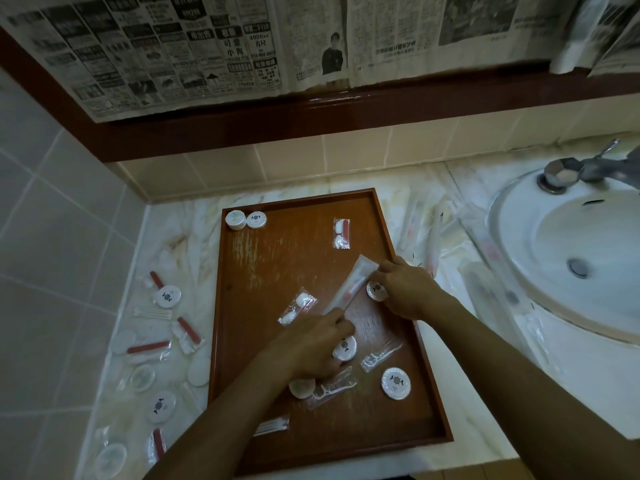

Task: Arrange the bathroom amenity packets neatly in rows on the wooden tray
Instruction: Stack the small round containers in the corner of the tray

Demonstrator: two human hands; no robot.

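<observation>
Both hands were over the tray [381, 216], working one long sachet [349, 282] between them. The right hand [405, 289] had its grip pinched on the sachet's far end, fingers curled tight. The left hand [311, 348] pinched the near end, fingertips closed on it. The sachet ran on a slant across the middle of the tray, a red-handled item showing inside it.

On the tray, two round soaps [246, 220] sat side by side in the far-left corner, touching. A small packet [341, 233] lay toward the far-right side. Another packet [297, 306] lay just left of the sachet. A round soap [375, 291] sat half under the right hand, another [345, 348] under the left fingers. A third soap [396, 383] lay near the tray's right edge, a floss packet [379, 356] just beyond it. More floss [332, 389] and a pale disc [301, 388] lay by the left wrist, and a slim packet [272, 426] crossed the tray's left rim.

Left of the tray, the table [194, 216] carried a scatter of soaps, red-handled packets and cotton buds [152, 313]. Right of the tray, blurred clear sachets [433, 237] lay before the sink [519, 209].
</observation>
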